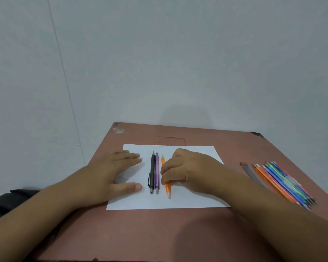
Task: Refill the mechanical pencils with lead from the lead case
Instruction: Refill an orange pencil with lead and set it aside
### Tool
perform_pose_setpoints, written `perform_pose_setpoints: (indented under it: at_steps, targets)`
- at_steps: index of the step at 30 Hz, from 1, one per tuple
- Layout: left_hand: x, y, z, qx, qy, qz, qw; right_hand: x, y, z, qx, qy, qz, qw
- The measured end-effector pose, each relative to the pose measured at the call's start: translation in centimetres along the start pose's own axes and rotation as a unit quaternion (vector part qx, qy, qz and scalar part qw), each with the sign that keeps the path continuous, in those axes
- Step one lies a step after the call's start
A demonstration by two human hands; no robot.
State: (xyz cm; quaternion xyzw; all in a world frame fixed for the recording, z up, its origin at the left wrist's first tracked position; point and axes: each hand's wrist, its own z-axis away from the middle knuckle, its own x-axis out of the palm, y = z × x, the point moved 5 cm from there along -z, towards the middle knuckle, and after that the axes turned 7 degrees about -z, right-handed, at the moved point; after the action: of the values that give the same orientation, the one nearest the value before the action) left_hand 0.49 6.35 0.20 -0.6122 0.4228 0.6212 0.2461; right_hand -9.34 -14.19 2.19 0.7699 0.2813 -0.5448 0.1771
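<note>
Nearest the near edge of the counter (159, 233) lies bare reddish-brown surface, crossed by both forearms. Beyond it a white sheet of paper (187, 202) lies flat toward the counter's middle. The left hand (116, 171) rests on the sheet's left part, palm down, its grip spread, fingers straight and thumb out, holding nothing. The right hand (186, 169) is on the sheet's right part, its grip curled and pinching the orange mechanical pencil (168, 189) at mid-barrel; whether the pencil is lifted or still lies on the paper, I cannot tell. Just left of it, the purple mechanical pencil (156, 172) and the black mechanical pencil (152, 172) lie side by side, touching or nearly so, between the 2 hands, tips pointing to the far edge. Toward the right edge, well apart from the sheet, a bundle of coloured pencils (284, 184) lies in a fan, blurred, with a grey stick-like item (251, 173) at its left side that may be the lead case, though I cannot tell.

As for progress, it looks like an early stage: all 3 pencils appear closed, no lead is visible, and nothing shows whether any has been refilled. Opening, loading and closing each pencil seems left to do.
</note>
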Motion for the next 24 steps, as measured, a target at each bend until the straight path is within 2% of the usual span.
perform_pose_setpoints:
  at_steps: [3,7,9,12,16,20,24]
  targets:
    - [-0.3,0.8,-0.6,0.009,0.014,-0.007,1.000,0.1,0.2,0.4,0.001,0.043,0.004,0.999]
    - [-0.9,2.1,-2.8,0.032,0.080,-0.017,0.996,-2.2,1.0,0.2,0.068,0.207,-0.051,0.975]
    - [-1.7,2.9,-4.3,0.038,0.115,0.002,0.993,-3.7,1.6,0.1,0.129,0.289,-0.138,0.938]
    - [-3.5,4.5,-6.4,0.028,0.194,0.034,0.980,-5.0,2.4,-0.5,0.221,0.348,-0.325,0.851]
    - [-5.0,5.2,-8.6,-0.039,0.252,0.152,0.955,-6.0,3.2,-1.4,0.246,0.379,-0.390,0.803]
    - [-4.5,5.1,-10.4,-0.039,0.293,0.078,0.952,-5.8,4.5,-1.5,0.282,0.418,-0.425,0.751]
    - [-2.8,3.8,-11.5,-0.028,0.302,0.086,0.949,-5.1,5.3,-1.8,0.298,0.452,-0.460,0.704]
